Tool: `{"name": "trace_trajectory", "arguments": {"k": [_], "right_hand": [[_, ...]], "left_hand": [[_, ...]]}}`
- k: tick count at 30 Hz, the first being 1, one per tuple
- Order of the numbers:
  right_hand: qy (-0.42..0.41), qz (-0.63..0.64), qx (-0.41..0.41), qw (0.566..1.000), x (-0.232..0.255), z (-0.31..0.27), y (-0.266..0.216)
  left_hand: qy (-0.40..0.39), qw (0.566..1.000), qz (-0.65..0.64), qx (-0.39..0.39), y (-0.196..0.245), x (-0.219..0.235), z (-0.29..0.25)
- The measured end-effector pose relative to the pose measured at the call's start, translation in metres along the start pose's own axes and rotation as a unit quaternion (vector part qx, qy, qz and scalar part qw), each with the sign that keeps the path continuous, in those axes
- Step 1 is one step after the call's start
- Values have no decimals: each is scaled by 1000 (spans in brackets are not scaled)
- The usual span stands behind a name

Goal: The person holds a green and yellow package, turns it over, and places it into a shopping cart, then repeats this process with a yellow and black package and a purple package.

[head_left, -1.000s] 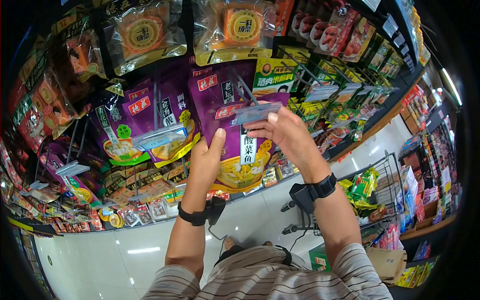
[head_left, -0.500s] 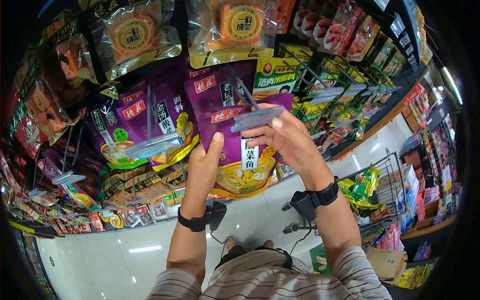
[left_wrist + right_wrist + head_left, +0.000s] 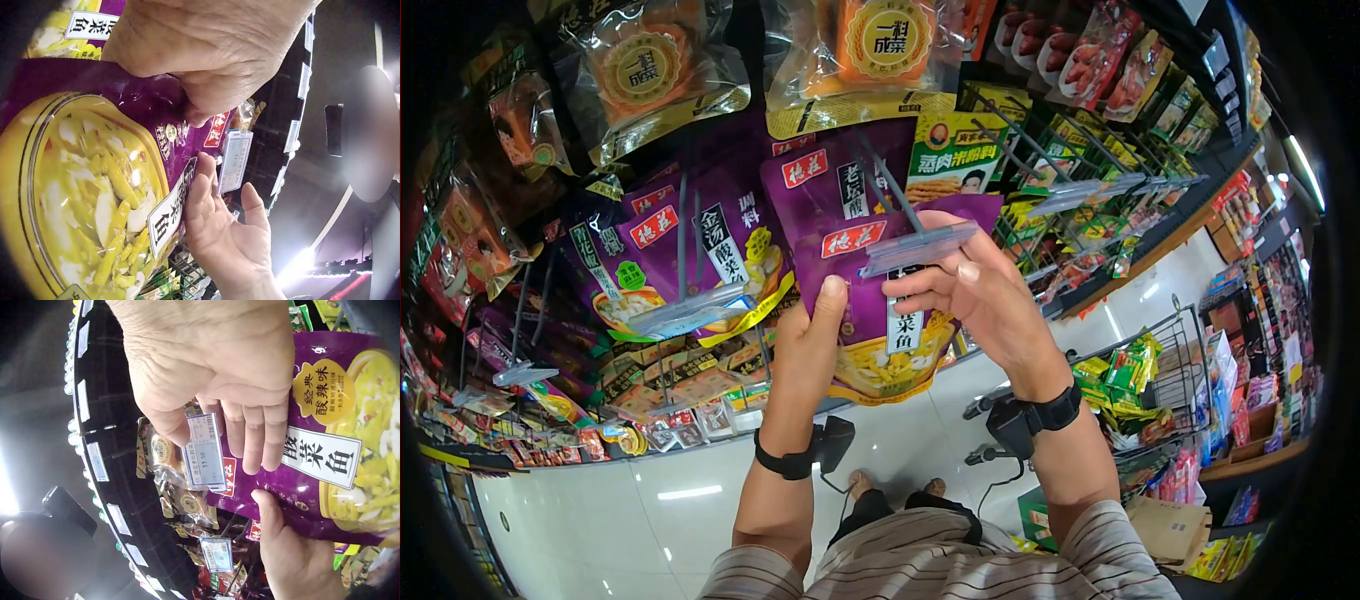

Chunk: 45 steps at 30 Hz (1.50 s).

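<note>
A purple pouch with a yellow fish-dish picture (image 3: 878,365) hangs at the front of a shelf hook, behind a clear price-tag holder (image 3: 920,248). My left hand (image 3: 805,345) grips the pouch's left edge, thumb on its front. My right hand (image 3: 990,305) is at the upper right side, fingers slightly bent across the pouch front beside the tag. In the right wrist view those fingers lie over the pouch (image 3: 362,444), and the printed tag (image 3: 205,453) stands by the thumb. The left wrist view shows the right palm (image 3: 228,244) turned up beside the pouch.
Other purple pouches (image 3: 725,240) hang to the left. Clear packs with orange blocks (image 3: 885,45) hang above, and a green pack (image 3: 955,155) is behind. A wire cart (image 3: 1180,370) holding green and yellow packets stands at the right, over a pale tiled floor (image 3: 730,510).
The pouch and the tag holder sit slightly lower in the head view. Both hands have shifted down a little with them, the left still gripping the pouch. The shelf view has shifted slightly.
</note>
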State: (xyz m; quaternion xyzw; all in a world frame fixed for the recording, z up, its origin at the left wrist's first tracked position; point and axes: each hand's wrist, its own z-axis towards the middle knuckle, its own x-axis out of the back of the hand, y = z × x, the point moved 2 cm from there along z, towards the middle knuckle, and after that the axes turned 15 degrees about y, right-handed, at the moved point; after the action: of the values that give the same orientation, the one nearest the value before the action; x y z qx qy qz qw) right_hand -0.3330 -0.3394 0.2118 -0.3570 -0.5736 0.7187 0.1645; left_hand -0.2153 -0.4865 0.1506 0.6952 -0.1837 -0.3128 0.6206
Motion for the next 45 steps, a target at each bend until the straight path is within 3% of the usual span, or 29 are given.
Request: {"name": "trace_trajectory", "arguments": {"k": [18,33,42,45], "right_hand": [[-19,-1,-7,1000,4,-2,2],[-23,-8,1,1000,2,1,2],[-4,27,-8,1000,2,17,14],[-2,31,-3,1000,4,16,17]], "left_hand": [[47,998,-9,-39,-4,-3,-13],[40,997,-55,-18,-9,-1,-7],[81,996,-39,-1,-8,-1,12],[105,994,29,-32,-6,4,27]]}}
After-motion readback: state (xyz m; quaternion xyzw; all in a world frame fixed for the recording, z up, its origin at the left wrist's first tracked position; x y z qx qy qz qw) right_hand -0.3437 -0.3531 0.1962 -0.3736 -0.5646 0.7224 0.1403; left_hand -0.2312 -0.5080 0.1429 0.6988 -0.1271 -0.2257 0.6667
